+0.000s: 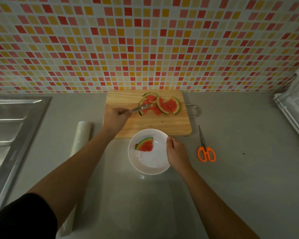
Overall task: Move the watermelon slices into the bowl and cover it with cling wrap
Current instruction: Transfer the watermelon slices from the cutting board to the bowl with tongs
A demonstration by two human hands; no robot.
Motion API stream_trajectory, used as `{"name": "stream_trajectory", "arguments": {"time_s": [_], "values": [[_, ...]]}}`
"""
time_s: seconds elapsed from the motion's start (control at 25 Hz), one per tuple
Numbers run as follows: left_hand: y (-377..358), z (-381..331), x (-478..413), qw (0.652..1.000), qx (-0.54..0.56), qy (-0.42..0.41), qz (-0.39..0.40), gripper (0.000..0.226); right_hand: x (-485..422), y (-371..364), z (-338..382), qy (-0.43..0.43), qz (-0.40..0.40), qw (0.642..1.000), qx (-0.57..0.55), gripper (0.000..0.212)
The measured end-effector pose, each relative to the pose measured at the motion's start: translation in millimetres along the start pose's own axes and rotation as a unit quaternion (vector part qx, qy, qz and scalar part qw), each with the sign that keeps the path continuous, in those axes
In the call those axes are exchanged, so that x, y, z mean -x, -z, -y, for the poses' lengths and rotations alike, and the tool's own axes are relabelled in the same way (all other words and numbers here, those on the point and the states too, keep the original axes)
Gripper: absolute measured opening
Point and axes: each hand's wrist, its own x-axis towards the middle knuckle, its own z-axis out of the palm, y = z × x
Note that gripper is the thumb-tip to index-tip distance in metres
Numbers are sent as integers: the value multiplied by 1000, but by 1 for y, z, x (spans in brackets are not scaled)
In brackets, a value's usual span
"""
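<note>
Left hand (116, 116): fingers curled round the handle of a metal utensil (141, 107). Tongs or spoon, can't tell from here. The working end sits in the pile of watermelon slices (166, 105) at the far side of the cutting board (154, 126).

Right hand (177, 152): pinching the right rim of the white bowl (152, 163), thumb on the edge, steadying it.

Step in hand, as I read it: picking up the next slice.
- Take one slice at a time. They overlap and look soft and ragged, so a bulk grab probably tears the flesh.
- Get the utensil under or across the rind, not the red part.
- Carry low; the bowl touches the board's near edge, so it's a short trip.
- Hold the bowl firm on the drop so it doesn't skate on the counter.

Layout vs hands: one slice in the bowl (146, 145), left of centre, just beside the right hand. The rest are on the board at the utensil tip, ahead of the left hand. Task is early, with most slices not yet moved.

Cling wrap roll (81, 135) lies on the counter left of the left forearm, untouched. Orange-handled scissors (206, 152) lie right of the bowl, near the right hand.
</note>
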Motion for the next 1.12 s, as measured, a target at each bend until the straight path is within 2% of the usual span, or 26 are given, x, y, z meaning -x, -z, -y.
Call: {"name": "stream_trajectory", "arguments": {"time_s": [0.12, 0.48, 0.64, 0.84, 0.96, 1.12], "values": [[-1, 2, 2, 990, 64, 112, 56, 16, 0, 0, 0, 3, -2, 1000, 3, 35], [-36, -10, -23, 968, 165, 181, 46, 19, -2, 0, 0, 1, -4, 1000, 7, 36], [-25, -6, -17, 966, 187, 175, 24, 10, -2, -1, -1, 0, -1, 1000, 0, 37], [23, -3, 7, 975, 177, 136, -7, 9, 1, 0, 1, -1, -5, 1000, 0, 38], [49, -5, 29, 971, 208, 117, 3, 10, 2, 1, 1, -1, -5, 1000, -4, 39], [64, -4, 50, 965, 229, 109, 58, 12, 4, 2, 5, -1, 0, 1000, -9, 41]]}}
